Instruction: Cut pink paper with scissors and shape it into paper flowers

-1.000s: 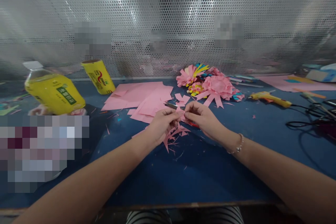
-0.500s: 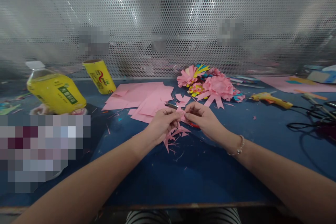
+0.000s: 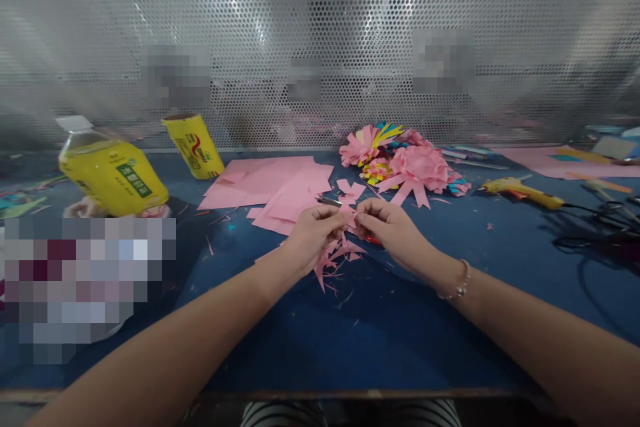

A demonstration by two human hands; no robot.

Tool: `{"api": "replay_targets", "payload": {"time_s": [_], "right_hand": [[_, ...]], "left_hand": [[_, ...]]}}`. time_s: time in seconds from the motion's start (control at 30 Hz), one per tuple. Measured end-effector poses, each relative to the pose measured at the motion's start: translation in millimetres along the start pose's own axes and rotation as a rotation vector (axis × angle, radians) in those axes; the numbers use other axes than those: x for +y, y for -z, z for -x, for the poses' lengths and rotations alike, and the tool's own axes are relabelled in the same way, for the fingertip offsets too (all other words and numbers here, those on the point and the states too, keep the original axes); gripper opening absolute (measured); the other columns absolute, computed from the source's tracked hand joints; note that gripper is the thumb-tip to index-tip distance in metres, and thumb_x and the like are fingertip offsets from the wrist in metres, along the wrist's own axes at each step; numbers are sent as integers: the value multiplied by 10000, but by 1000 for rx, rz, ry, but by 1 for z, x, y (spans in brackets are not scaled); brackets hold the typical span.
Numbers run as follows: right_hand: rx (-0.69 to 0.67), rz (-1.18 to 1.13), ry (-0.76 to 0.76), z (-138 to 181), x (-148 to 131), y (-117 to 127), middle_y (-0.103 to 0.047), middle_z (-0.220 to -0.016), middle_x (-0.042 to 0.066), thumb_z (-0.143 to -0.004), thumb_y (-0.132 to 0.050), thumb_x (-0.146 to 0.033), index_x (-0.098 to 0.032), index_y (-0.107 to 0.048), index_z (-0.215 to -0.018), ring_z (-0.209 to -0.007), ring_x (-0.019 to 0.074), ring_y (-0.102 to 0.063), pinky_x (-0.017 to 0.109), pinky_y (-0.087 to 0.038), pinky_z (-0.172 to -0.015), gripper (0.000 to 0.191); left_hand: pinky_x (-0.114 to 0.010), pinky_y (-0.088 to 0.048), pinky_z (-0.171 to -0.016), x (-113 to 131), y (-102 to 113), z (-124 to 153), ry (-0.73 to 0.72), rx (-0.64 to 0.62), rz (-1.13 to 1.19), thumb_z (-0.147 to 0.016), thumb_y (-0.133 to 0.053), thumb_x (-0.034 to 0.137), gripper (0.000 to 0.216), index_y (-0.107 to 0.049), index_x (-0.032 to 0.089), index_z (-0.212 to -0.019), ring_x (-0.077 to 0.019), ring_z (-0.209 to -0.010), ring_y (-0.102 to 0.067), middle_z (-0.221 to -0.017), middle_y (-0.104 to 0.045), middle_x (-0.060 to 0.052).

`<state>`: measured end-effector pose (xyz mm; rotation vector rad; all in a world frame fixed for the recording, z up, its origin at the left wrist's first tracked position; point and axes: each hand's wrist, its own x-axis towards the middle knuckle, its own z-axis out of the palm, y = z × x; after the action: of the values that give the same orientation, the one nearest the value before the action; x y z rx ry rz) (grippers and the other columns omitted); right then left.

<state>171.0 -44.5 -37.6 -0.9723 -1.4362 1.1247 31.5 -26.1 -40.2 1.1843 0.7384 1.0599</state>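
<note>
A small piece of pink paper (image 3: 351, 217) is pinched between the fingertips of my left hand (image 3: 316, 235) and my right hand (image 3: 387, 223). Both hands are closed, with thumbs and forefingers almost meeting. Underneath them lies what looks like a pair of scissors; a dark blade (image 3: 329, 201) sticks out on the left and a red handle (image 3: 373, 240) on the right, the rest covered by my hands. Cut pink paper scraps (image 3: 330, 260) are scattered just below my fingers. Pink paper sheets (image 3: 270, 180) overlap behind my left hand.
Pink paper flowers (image 3: 417, 163) lie beyond my right hand. A yellow glue gun (image 3: 525, 192) with black cables (image 3: 583, 237) is at the right. On the left stand a yellow tube-shaped container (image 3: 195, 147) and a tilted bottle of yellow liquid (image 3: 113, 173). A perforated metal panel (image 3: 320, 20) rises behind.
The fingertips of my two hands have drawn slightly apart at the pink paper piece. The whole view has shifted a little; the other things lie as before.
</note>
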Motion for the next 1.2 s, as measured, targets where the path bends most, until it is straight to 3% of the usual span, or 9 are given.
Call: {"api": "replay_targets", "payload": {"time_s": [0.3, 0.73, 1.2], "right_hand": [[25, -214, -151, 2, -2, -4, -452, -517, -45, -660, -535, -186, -165, -474, -615, -484, 53, -410, 219, -347, -514, 79], [-8, -115, -45, 1, 1, -1, -429, -568, -59, -671, -543, -201, -180, -451, -659, -508, 50, -396, 213, -345, -508, 95], [32, -190, -97, 2, -4, -4, -424, -554, -64, -644, -534, -159, -187, -454, -650, -492, 46, -384, 202, -340, -500, 85]], "left_hand": [[-211, -288, -499, -2, 3, -2, -117, -33, -96, -648, -630, 292, 178, -582, 121, -646, -46, -502, -378, -546, -459, 20], [-211, -279, -461, -1, 1, -1, -44, -25, -110, -616, -644, 282, 190, -558, 118, -576, -41, -455, -371, -511, -457, 17], [-217, -295, -486, -4, 1, -1, -100, -22, -138, -641, -634, 300, 209, -524, 130, -584, -48, -482, -401, -523, -464, 23]]}}
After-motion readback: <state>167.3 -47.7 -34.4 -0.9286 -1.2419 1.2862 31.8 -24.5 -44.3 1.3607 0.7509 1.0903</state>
